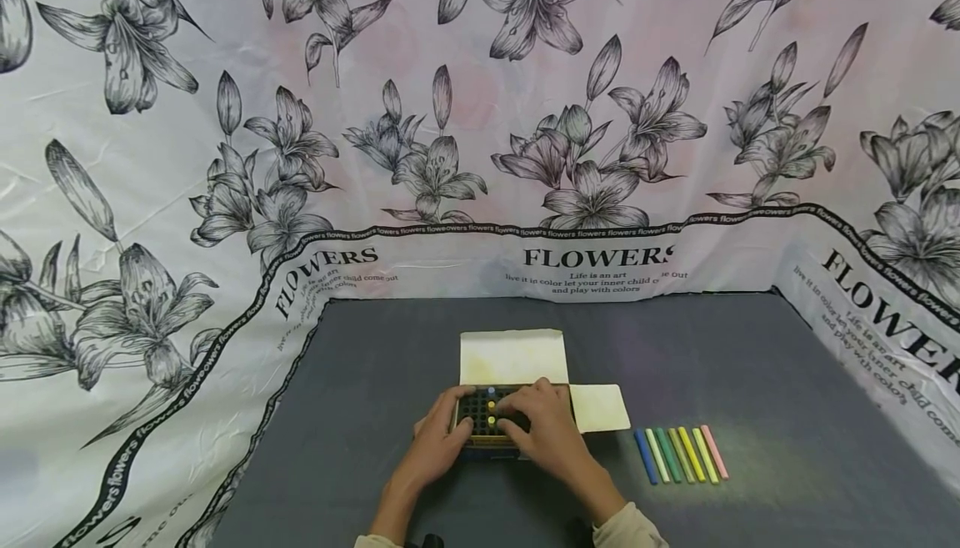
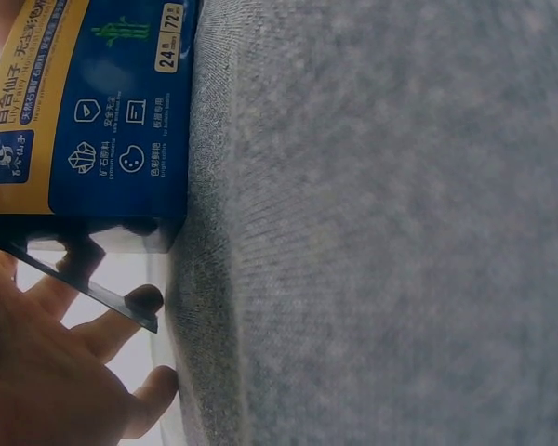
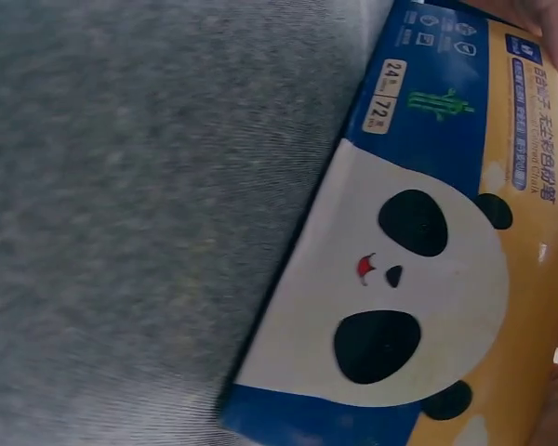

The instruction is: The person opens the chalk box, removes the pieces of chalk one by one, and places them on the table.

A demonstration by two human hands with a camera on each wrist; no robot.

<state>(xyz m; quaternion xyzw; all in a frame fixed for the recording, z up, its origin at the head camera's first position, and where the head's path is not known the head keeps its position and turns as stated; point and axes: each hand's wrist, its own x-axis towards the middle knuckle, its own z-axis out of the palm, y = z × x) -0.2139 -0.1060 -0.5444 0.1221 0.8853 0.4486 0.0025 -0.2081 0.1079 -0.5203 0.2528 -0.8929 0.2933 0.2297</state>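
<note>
Across the grey felt bench [image 1: 375, 414], both hands hold the open cardboard chalk box [image 1: 487, 414] near centre: left hand [image 1: 437, 439] grips its side, right hand [image 1: 543, 431] curls over the grid. Judged mid-unloading; next calls for pinching one slim stick. Six loose chalks [image 1: 678, 454] lie right.

The site was a makeshift tabletop recording booth: a grey felt mat [image 1: 375, 381] served as work surface, enclosed on three sides by a flower-printed cloth [image 1: 480, 114] reading "FLOWERS".
</note>
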